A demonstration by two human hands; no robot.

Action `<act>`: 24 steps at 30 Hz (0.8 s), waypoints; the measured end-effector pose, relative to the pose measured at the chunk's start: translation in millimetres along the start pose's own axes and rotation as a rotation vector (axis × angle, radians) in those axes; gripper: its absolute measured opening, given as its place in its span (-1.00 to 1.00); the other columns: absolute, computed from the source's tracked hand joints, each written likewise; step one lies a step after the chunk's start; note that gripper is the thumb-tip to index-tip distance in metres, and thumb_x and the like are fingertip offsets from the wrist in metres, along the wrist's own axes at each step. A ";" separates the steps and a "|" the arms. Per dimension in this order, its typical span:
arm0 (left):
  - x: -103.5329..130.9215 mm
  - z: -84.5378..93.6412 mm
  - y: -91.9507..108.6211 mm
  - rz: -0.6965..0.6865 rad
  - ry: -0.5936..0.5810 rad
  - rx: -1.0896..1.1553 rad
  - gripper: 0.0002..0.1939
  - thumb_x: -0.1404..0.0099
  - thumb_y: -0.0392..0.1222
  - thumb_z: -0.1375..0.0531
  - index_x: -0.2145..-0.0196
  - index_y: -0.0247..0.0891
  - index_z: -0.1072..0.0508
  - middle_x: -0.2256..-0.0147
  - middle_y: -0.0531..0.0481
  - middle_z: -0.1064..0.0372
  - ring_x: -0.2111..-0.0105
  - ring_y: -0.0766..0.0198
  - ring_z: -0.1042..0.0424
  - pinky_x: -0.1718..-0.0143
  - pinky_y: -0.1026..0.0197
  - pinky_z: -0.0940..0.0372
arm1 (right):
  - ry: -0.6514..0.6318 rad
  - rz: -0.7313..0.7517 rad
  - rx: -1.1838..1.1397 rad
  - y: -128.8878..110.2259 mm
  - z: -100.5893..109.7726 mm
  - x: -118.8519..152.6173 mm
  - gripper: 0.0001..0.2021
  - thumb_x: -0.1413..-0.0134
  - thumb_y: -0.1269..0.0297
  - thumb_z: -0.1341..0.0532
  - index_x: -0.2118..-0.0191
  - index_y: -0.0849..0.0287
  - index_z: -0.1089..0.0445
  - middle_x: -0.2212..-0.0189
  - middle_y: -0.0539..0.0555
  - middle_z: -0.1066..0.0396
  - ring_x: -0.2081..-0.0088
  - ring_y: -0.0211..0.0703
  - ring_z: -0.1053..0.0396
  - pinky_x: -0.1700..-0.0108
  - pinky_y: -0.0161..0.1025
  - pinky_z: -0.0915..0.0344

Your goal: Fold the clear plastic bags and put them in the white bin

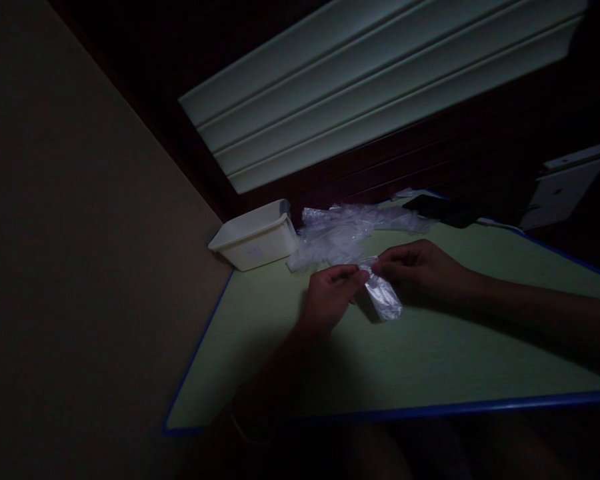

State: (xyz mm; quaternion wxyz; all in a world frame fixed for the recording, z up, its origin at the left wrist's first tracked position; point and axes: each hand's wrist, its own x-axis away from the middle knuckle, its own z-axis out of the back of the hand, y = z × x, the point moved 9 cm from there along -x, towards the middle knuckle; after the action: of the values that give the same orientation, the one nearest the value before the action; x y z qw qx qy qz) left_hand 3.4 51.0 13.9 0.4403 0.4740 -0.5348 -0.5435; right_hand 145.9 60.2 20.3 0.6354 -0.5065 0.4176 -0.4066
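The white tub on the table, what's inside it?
I can't tell. The near wall of the white tub hides its bottom, and it is dark in there. Only a bit of the inner walls shows, with nothing poking above the rim.

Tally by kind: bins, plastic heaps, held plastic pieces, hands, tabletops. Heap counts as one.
White bin: 1
Plastic heap: 1 (pieces inside uncountable)
Held plastic piece: 1
Hands: 2 (left, right)
Green tabletop: 1
Total: 6
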 end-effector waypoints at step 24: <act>-1.3 6.7 1.0 -0.028 0.047 0.001 -0.69 0.00 -0.11 -0.40 0.33 -0.39 -0.58 0.58 0.03 -0.39 0.63 0.46 -0.21 0.56 0.31 -0.10 | -0.050 -0.018 -0.063 4.1 -6.2 1.8 -0.69 0.06 0.04 -0.33 0.42 0.24 -0.49 0.62 -0.02 -0.33 0.57 -0.31 -0.21 0.51 -0.30 -0.13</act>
State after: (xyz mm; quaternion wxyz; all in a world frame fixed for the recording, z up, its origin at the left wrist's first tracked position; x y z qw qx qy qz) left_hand -3.0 53.3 14.7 0.4447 0.4943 -0.5180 -0.5381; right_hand 141.0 57.3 15.2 0.6258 -0.5401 0.4093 -0.3862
